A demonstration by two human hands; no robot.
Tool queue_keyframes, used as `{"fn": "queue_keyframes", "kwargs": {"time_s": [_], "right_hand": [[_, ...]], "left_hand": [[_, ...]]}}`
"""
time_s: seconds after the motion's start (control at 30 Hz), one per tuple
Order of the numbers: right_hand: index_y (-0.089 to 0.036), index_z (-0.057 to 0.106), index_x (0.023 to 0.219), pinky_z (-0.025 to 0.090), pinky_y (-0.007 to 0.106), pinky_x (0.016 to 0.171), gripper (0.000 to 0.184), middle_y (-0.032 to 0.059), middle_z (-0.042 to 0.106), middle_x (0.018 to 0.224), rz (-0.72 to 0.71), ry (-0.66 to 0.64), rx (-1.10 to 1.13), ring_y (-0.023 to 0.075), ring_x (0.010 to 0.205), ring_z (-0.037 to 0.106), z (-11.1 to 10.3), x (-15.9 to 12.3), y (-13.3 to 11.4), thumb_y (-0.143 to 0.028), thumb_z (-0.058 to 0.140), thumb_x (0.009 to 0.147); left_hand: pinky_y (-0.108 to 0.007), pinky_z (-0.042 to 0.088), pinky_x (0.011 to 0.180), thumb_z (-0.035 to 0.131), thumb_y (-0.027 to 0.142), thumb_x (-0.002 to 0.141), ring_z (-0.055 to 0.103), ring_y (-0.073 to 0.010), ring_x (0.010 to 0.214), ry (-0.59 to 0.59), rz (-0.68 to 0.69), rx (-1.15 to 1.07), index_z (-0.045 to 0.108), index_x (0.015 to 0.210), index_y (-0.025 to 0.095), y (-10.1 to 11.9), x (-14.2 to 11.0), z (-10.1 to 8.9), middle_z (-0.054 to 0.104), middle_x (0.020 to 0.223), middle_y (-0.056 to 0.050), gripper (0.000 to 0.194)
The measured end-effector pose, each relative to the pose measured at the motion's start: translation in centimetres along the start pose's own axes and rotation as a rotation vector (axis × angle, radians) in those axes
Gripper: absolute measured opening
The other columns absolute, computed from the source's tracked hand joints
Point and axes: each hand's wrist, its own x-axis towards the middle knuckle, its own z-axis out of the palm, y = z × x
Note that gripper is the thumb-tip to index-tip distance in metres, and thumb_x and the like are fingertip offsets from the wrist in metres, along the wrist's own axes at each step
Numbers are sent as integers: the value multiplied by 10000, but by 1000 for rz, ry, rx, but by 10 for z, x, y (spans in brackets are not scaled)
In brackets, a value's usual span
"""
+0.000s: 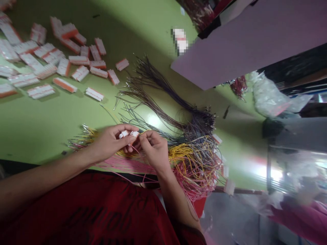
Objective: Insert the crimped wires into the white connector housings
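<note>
My left hand (116,139) is closed around a small white and orange connector housing (134,134), with another white piece (123,134) showing between the fingers. Right beside it, my right hand (154,146) pinches a yellow wire (144,132) close to the connector. A pink wire (135,149) trails from below the connector toward my right hand. Under and around both hands lie bundles of yellow wires (182,151), pink wires (194,180) and grey wires (163,131). The wire's inserted end, if any, is too small to make out.
Many white and orange connector housings (65,84) lie scattered on the green table (84,110) at the left. Brown and black wires (163,81) fan out beyond my hands. A purple-grey panel (230,47) juts in at upper right, near a clear plastic bag (268,95).
</note>
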Motion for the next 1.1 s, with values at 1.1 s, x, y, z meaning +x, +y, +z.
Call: {"fn": "queue_keyframes", "kwargs": {"time_s": [1.1], "right_hand": [[-213, 581, 714, 528, 267, 581, 167, -12, 669, 622, -25, -1, -2, 137, 560, 636, 2, -3, 5, -333, 590, 830]], "left_hand": [[-193, 506, 508, 742, 308, 746, 610, -100, 502, 1, -29, 3, 683, 1036, 152, 0, 0, 2, 672, 579, 43, 335]]}}
